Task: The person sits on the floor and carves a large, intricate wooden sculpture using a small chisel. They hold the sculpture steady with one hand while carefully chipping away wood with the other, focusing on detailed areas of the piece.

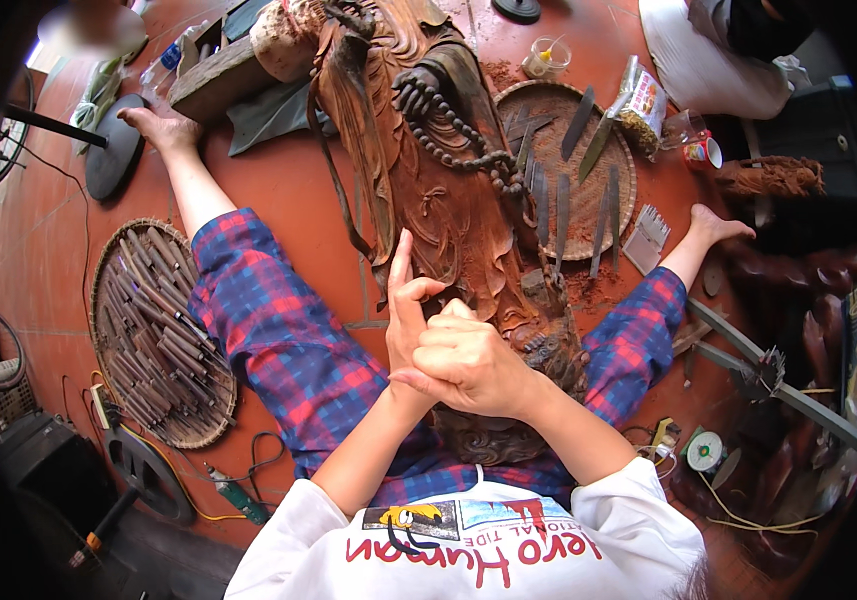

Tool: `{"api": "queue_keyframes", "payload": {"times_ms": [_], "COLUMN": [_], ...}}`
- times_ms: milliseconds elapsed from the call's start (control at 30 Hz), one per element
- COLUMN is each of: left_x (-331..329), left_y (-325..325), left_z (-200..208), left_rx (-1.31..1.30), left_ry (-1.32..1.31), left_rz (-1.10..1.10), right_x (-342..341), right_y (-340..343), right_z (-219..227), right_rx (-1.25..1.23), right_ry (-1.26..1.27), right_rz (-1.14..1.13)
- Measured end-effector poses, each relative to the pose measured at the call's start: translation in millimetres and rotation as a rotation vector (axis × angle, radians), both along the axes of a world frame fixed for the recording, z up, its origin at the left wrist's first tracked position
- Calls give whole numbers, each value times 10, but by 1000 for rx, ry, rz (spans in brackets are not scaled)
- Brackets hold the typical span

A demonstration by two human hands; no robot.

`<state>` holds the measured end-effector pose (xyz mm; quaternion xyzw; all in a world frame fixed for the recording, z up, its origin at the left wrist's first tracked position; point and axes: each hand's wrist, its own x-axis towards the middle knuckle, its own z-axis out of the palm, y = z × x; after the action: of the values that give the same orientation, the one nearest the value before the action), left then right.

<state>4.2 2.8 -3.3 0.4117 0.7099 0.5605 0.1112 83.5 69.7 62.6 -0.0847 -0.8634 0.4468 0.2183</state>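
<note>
My left hand (406,318) is raised over the lower part of a carved wooden statue, its index finger pointing up and the others partly bent. I see nothing held in it. Against it presses my right hand (473,360), closed like a fist, its thumb side across the left wrist; whatever its fingers wrap is hidden. The brown wooden statue (373,130), a robed figure with a carved string of beads (458,145), stretches away from me between my legs. Its near end, with curled carving (493,440), lies partly under my forearms.
Right of the statue, a round woven tray (623,200) carries files and chisels. A second basket (108,400), left, holds many wood-handled tools. Nearby are a red cup (703,153), a green power tool (238,495), cords and a metal bar (813,415). Another person (708,60) sits far right.
</note>
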Motion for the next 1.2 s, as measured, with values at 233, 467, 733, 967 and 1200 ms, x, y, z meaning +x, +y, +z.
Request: {"api": "queue_keyframes", "payload": {"times_ms": [233, 467, 733, 967, 1200], "left_x": [-19, -50, -53, -38, -72], "left_y": [-34, 13, 0, -40, -13], "left_z": [146, 150, 136, 184, 139], "left_rx": [-99, -97, -139, -208, -192], "left_ry": [-126, 53, 6, -256, -137], "left_rz": [-58, -65, -86, -79, -112], "right_x": [-68, -61, -47, -94, -68], "right_y": [-46, -64, -97, -121, -106], "right_z": [-73, 50, -35, -124, -178], "right_rx": [-12, 74, -23, -35, -79], "right_ry": [37, -32, 37, 119, 91], "right_rz": [-130, -181, -211, -181, -201]}}
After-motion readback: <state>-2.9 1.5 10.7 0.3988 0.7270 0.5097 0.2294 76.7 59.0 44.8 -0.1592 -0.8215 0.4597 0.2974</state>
